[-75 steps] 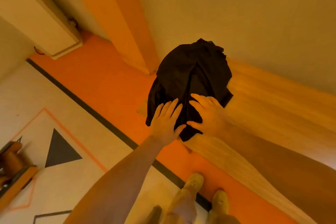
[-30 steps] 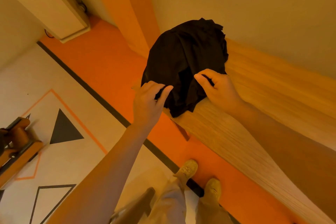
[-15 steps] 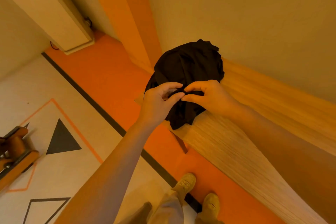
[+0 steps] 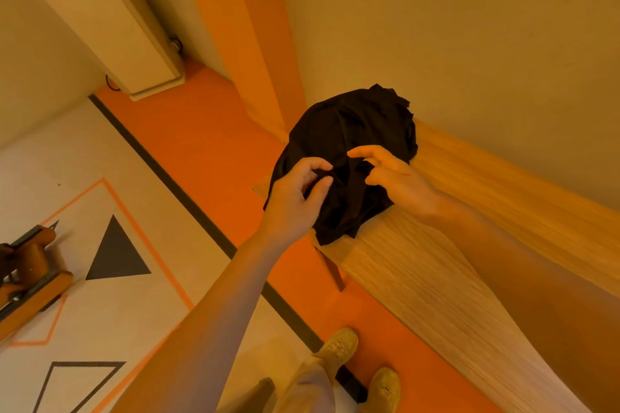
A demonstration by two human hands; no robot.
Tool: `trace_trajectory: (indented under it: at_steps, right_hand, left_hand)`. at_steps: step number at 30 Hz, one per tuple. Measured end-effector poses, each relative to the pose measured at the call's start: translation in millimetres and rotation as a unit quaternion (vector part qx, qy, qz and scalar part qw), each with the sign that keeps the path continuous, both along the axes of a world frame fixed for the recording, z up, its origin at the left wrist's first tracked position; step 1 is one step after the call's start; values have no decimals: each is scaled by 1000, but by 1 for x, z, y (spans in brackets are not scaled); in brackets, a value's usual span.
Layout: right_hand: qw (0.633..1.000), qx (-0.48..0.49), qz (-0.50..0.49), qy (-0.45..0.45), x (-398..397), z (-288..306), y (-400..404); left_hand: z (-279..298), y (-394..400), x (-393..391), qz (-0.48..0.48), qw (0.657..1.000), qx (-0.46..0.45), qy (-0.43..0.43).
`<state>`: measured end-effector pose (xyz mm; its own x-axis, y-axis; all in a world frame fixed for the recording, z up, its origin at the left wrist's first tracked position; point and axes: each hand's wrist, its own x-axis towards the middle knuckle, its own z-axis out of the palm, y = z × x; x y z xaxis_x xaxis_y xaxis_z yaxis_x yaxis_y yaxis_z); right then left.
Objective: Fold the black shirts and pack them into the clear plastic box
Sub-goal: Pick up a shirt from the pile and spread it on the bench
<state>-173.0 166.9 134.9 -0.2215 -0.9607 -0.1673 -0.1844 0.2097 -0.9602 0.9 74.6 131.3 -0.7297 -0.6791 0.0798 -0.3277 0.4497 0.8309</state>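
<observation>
A crumpled heap of black shirts (image 4: 355,124) lies on the left end of a wooden table (image 4: 422,281), against the wall. My left hand (image 4: 295,194) is at the heap's near left side, and its thumb and curled fingers pinch a fold of black cloth. My right hand (image 4: 396,177) is on the heap's near right side, fingers curled into the fabric. A narrow strip of cloth runs between the two hands. The heap's near corner hangs over the table edge. The clear plastic box is not in view.
A wall rises right behind the table. To the left, the orange floor (image 4: 201,151) has a black stripe, and a pale cabinet (image 4: 110,20) stands farther back. An orange device (image 4: 30,275) sits at the far left. My shoes (image 4: 339,345) are beside the table's near edge.
My hands first lay flat on the heap, then gripped it and met at its middle. They have now drawn slightly apart, each still holding cloth.
</observation>
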Motion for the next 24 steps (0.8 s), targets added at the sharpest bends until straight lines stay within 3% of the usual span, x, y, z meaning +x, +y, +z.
trace_trajectory:
  at_steps: [4, 11, 17, 24]
  right_hand:
    - [996, -54, 4, 72, 2, 6, 1]
    - [979, -107, -89, 148, -7, 6, 10]
    - [973, -86, -93, 193, -7, 4, 14]
    - [985, -57, -94, 134, 0, 2, 8]
  left_hand:
    - [1, 14, -12, -88, 994, 45, -41]
    - [-6, 10, -11, 13, 999, -31, 4]
    - [-6, 5, -1, 41, 998, -41, -14]
    - [0, 2, 3, 37, 999, -9, -2]
